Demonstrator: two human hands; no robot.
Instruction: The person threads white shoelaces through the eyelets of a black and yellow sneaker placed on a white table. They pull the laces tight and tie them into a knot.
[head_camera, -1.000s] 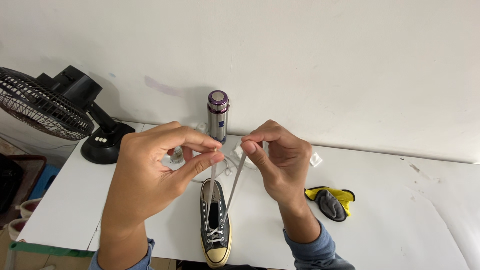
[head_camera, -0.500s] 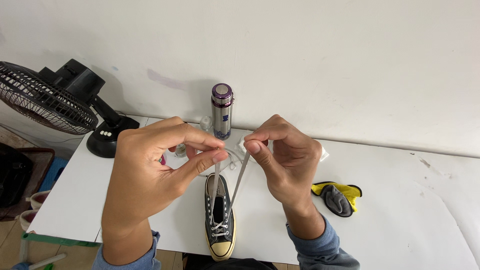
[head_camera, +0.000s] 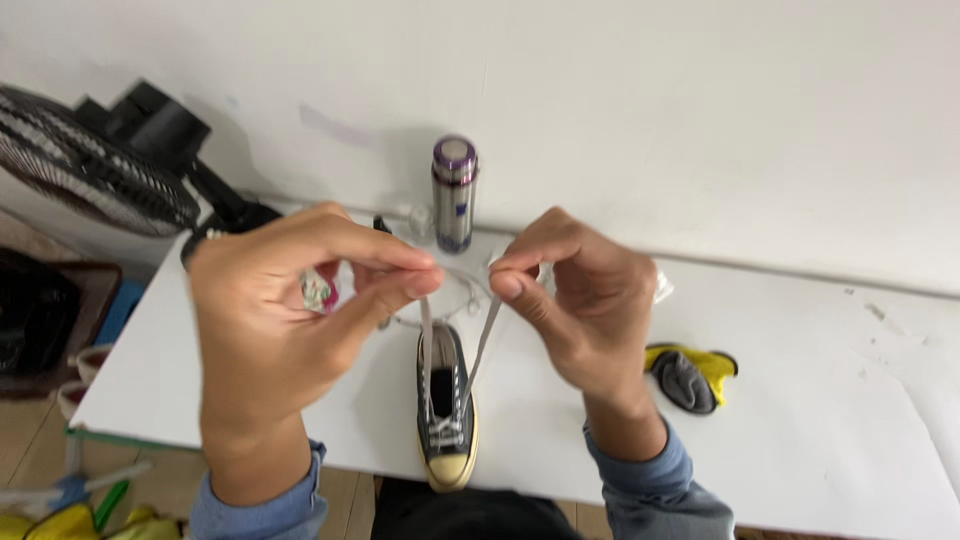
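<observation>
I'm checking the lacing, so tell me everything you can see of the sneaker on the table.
The sneaker is a dark grey canvas high-top with a cream rubber toe cap and sole. It lies on the white table, toe toward the person. Its pale laces are crossed over the lower eyelets; both loose ends are pulled up taut, one pinched by the left hand, one by the right hand.

Both hands are raised side by side over the middle of the tabletop, backs toward the camera, wrists bent so the fingers point inward at each other. The left hand (head_camera: 285, 320) pinches thumb against forefinger, its other fingers curled beneath. The right hand (head_camera: 580, 305) pinches likewise, with its knuckles arched high. The two pinches sit near each other without touching. Blue sleeves cover both forearms at the near edge.
</observation>
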